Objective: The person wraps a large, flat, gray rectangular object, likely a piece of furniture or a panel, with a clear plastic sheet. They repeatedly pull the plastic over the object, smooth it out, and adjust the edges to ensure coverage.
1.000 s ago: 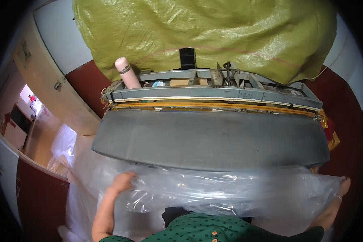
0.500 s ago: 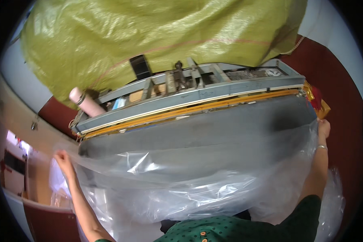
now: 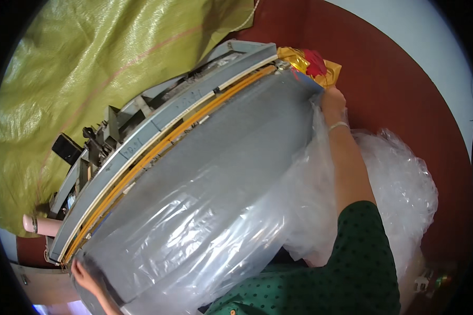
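Observation:
A clear plastic sheet [image 3: 210,226] stretches between my two hands and covers much of a long grey work surface [image 3: 247,121]. My right hand [image 3: 332,104], with a bangle at the wrist, is closed on the sheet's corner at the far right end of the surface. At the lower left, my left hand [image 3: 88,279] pinches the opposite side of the sheet near the other end. Along the surface's far side runs an orange strip [image 3: 176,135], beside a grey metal frame [image 3: 157,118].
Tools lie in the frame near a dark phone [image 3: 67,148] and a pink bottle [image 3: 42,226]. A yellow woven sheet [image 3: 89,68] hangs behind. Red and gold cloth [image 3: 315,64] sits at the right end. More clear plastic [image 3: 397,184] bunches right of my arm.
My view has swung to the right, tilting the surface in the picture. The plastic sheet now reaches nearer the orange strip at the left end, and both hands still grip it.

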Available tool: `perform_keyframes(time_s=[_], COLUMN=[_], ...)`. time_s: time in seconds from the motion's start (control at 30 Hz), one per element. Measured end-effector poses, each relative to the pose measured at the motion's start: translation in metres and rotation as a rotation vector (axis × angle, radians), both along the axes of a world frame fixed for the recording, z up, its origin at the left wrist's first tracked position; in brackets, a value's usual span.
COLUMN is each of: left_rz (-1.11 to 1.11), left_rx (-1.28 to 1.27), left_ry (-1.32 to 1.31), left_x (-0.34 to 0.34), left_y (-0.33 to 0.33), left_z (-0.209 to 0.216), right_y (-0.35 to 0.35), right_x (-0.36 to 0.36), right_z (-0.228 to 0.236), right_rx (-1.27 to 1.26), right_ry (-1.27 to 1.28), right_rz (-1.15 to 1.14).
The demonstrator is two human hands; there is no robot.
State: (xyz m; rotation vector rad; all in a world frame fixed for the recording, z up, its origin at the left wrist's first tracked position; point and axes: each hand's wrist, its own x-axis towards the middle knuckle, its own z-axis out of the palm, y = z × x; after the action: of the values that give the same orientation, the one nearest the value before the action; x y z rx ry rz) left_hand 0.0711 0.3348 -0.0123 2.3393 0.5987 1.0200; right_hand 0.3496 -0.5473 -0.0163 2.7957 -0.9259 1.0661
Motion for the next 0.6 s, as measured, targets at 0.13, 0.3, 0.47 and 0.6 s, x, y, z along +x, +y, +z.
perform_keyframes(time_s=[0.13, 0.3, 0.47, 0.6], left_rz=[-0.791, -1.752, -1.802, -1.669], left_rx=[-0.668, -0.814, 0.143, -0.718], left_ry=[0.301, 0.882, 0.773, 0.296], left_x=[0.034, 0.004, -0.002, 0.005], left_y=[-0.268, -0.473, -0.542, -0.432], left_z=[0.077, 0.059, 0.0, 0.094], right_y=[-0.007, -0.004, -0.005, -0.006], right_x=[0.004, 0.006, 0.008, 0.006], right_z=[-0.005, 0.0, 0.005, 0.007], right_rx=[0.057, 0.165, 0.236, 0.267], right_ry=[0.013, 0.025, 0.038, 0.084], right_rz=[0.008, -0.005, -0.044, -0.058])
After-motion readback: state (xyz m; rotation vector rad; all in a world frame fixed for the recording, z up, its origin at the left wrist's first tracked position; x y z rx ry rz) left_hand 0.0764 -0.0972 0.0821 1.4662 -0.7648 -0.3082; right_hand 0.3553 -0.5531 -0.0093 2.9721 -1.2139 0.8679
